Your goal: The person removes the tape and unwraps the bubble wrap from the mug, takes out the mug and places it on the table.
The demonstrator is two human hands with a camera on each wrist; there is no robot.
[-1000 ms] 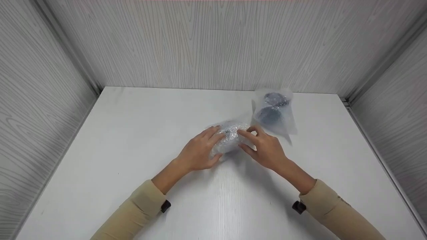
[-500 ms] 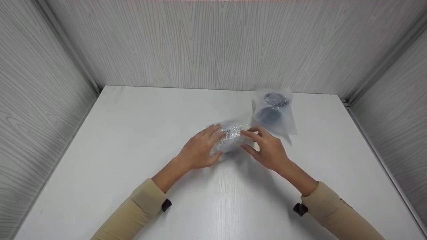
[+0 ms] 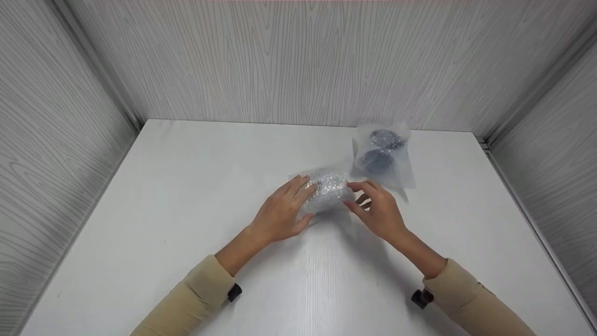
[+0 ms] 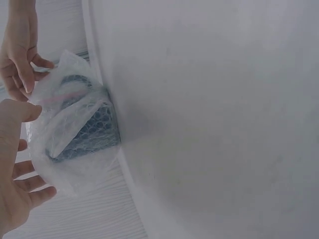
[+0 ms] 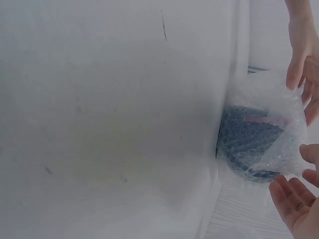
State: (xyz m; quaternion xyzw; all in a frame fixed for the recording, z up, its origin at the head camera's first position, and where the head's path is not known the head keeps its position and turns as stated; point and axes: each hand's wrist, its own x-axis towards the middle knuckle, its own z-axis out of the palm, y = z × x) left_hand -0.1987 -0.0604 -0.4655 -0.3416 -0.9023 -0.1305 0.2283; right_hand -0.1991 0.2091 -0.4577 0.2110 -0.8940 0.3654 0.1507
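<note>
A bubble-wrap package (image 3: 329, 191) lies on the white table between the two hands. A dark object (image 4: 87, 124) shows through its clear layers, and a pink strip (image 5: 261, 119) crosses it. My left hand (image 3: 280, 210) grips the package's left end, fingers over the top and thumb at the near side. At the right end, my right hand (image 3: 380, 212) touches the wrap's edge with index finger and thumb spread apart; its other fingers are partly hidden. The right wrist view has the right hand's fingers (image 5: 286, 196) loosely extended beside the wrap.
A second clear bubble-wrap bag (image 3: 406, 175) with two dark round shapes in it lies behind and right of the package, near the back wall (image 3: 280, 65). Grey wood-grained panels (image 3: 56, 140) bound the table (image 3: 186, 186) at both sides.
My right hand's index finger and thumb have slid right, from the top of the package to its right end. My left hand stays on the left end. The second bag has not moved.
</note>
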